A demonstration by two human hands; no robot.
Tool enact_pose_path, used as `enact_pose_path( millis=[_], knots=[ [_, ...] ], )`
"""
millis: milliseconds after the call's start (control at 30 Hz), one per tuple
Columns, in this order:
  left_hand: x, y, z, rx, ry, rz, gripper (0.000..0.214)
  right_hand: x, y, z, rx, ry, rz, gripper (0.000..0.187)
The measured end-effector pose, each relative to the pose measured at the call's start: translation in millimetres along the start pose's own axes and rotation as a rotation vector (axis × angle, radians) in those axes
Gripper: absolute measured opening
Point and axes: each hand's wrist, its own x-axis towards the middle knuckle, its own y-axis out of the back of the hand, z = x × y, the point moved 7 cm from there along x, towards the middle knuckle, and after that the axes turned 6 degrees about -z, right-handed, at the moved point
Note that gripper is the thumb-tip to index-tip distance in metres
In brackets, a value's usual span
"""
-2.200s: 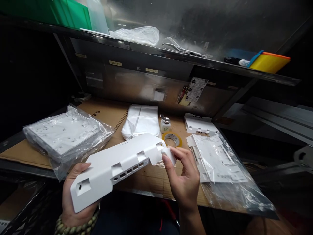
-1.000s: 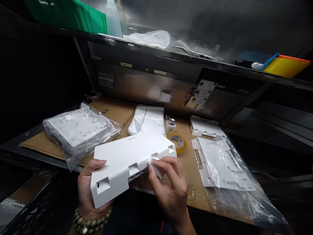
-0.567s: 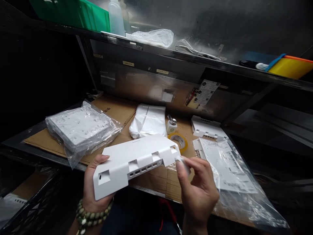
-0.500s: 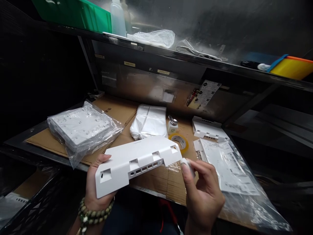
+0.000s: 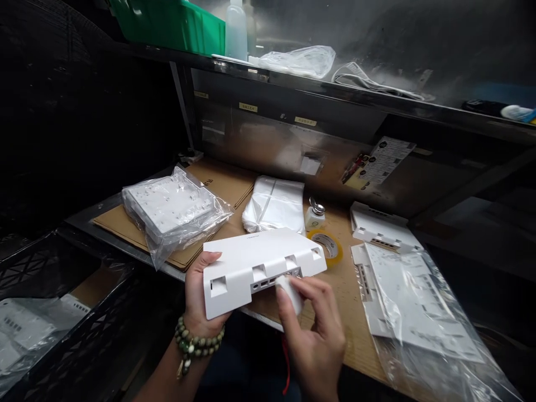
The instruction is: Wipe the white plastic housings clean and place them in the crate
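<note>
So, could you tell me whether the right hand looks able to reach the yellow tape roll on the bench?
Probably yes: the tape roll lies just beyond the right hand, nothing between, though the hand pinches a small white pad.

Left hand (image 5: pixel 200 290) mostly hidden beneath white housing (image 5: pixel 259 262), wall labels (image 5: pixel 248 106) too small to read

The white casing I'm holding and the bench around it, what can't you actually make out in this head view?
- White casing: its underside faces away; the port row is partly covered by the right hand.
- White pad in that hand: mostly wrapped by fingers, material unclear.
- Left hand: its fingers are behind the casing.
- Labels on the back panel: print too small.
- Bagged parts: blurred by glare, cut off at the bottom edge.
</note>
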Motion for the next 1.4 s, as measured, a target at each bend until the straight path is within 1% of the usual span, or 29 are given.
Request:
enact_pose_path(
  millis=[67, 133, 233, 367, 500, 633, 733, 800, 900, 967, 1033, 1067, 1100, 1133, 1167, 1233, 1267, 1300, 1333, 1367, 1400],
  knots=[
    [-3, -0.5, 1, 0.001, -0.053, 0.029, 0.032, 4, -12, -10, 0.021, 0.016, -0.043, 0.017],
    [-5, -3.8, 2, -0.009, -0.098, 0.024, 0.036, 6, -22, -15, 0.039, 0.028, -0.080, 0.016],
    [-7, -7.6, 1, -0.015, -0.107, 0.010, 0.044, 7, -28, -17, 0.023, 0.036, -0.093, 0.016],
    [-5, -5.5, -2, -0.012, -0.087, 0.026, 0.048, 6, -24, -11, 0.009, 0.015, -0.051, 0.016],
    [-2, -5.3, -7, -0.030, -0.049, -0.011, 0.050, 6, -25, -10, -0.001, 0.047, -0.085, 0.017],
    [0, -5.3, -9, -0.030, -0.029, -0.041, 0.053, 7, -21, -6, -0.007, 0.009, -0.050, 0.016],
    [0, -5.9, -8, -0.030, -0.037, -0.059, 0.054, 8, -23, -9, 0.019, 0.039, -0.086, 0.016],
    [-1, -5.9, -6, -0.025, -0.050, -0.049, 0.055, 9, -22, -8, 0.011, 0.027, -0.089, 0.015],
    [-4, -5.8, -7, -0.013, -0.033, -0.013, 0.055, 10, -17, -6, 0.007, -0.006, -0.033, 0.015],
    [-4, -6.1, -9, -0.013, -0.029, -0.012, 0.055, 11, -18, -9, 0.027, 0.024, -0.053, 0.016],
    [0, -5.0, -8, -0.021, -0.049, -0.045, 0.055, 10, -18, -12, 0.026, 0.062, -0.097, 0.015],
    [3, -4.3, -6, -0.029, -0.062, -0.089, 0.056, 9, -16, -11, 0.020, 0.067, -0.095, 0.016],
    [7, -3.9, -3, -0.039, -0.069, -0.155, 0.056, 8, -9, -7, 0.015, 0.063, -0.063, 0.016],
    [11, -3.1, -1, -0.052, -0.069, -0.231, 0.057, 7, 0, -2, 0.013, 0.042, 0.002, 0.016],
    [14, -1.9, 2, -0.066, -0.059, -0.313, 0.058, 5, 14, 7, 0.018, 0.000, 0.100, 0.015],
    [17, 1.7, 7, -0.089, -0.017, -0.455, 0.065, 0, 43, 31, 0.063, -0.149, 0.336, 0.016],
    [17, 3.8, 8, -0.091, 0.001, -0.503, 0.069, -3, 56, 45, 0.109, -0.246, 0.442, 0.018],
    [16, 4.9, 9, -0.089, 0.009, -0.543, 0.072, -7, 65, 58, 0.181, -0.343, 0.521, 0.022],
    [13, 3.8, 9, -0.086, 0.008, -0.588, 0.074, -8, 68, 71, 0.280, -0.426, 0.563, 0.026],
    [9, 0.9, 8, -0.084, -0.001, -0.632, 0.075, -9, 68, 81, 0.397, -0.492, 0.562, 0.030],
    [5, -3.0, 6, -0.082, -0.012, -0.665, 0.076, -8, 63, 90, 0.514, -0.550, 0.528, 0.033]
  ],
)
